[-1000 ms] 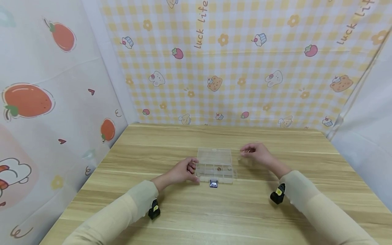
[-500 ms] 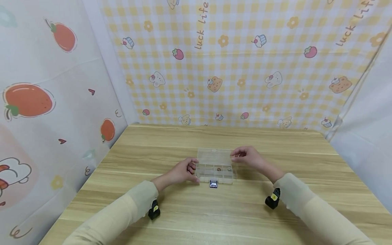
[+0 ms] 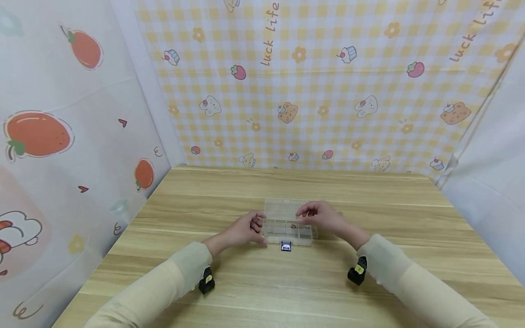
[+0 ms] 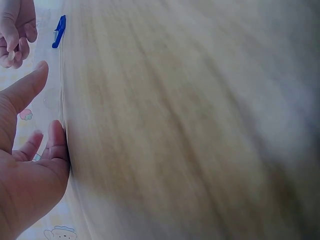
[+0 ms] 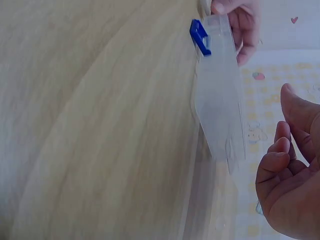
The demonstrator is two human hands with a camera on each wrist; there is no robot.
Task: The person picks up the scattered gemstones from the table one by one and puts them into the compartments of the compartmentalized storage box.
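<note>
A clear plastic compartment box (image 3: pixel 305 236) lies on the table with its lid (image 3: pixel 279 208) folded back. Its dark blue latch (image 3: pixel 286 246) hangs at the front edge. My left hand (image 3: pixel 246 228) holds the box's left end, thumb at the front corner and fingers along the side. Over the right rear compartments is my right hand (image 3: pixel 321 216), thumb and fingers brought together. In the left wrist view, a small pale round piece (image 4: pixel 11 56) shows at the right fingertips. A small brown piece (image 3: pixel 293 226) lies in a back-row compartment.
A small pale thing (image 3: pixel 340 213) sits on the wooden table (image 3: pixel 262 287), right of the box and behind the right hand. A yellow checked cloth (image 3: pixel 320 127) hangs behind the table, with a white printed cloth (image 3: pixel 94 136) at the left.
My right hand has moved left and slightly nearer, from the table right of the box to above its compartments. The left hand and the box have stayed put.
</note>
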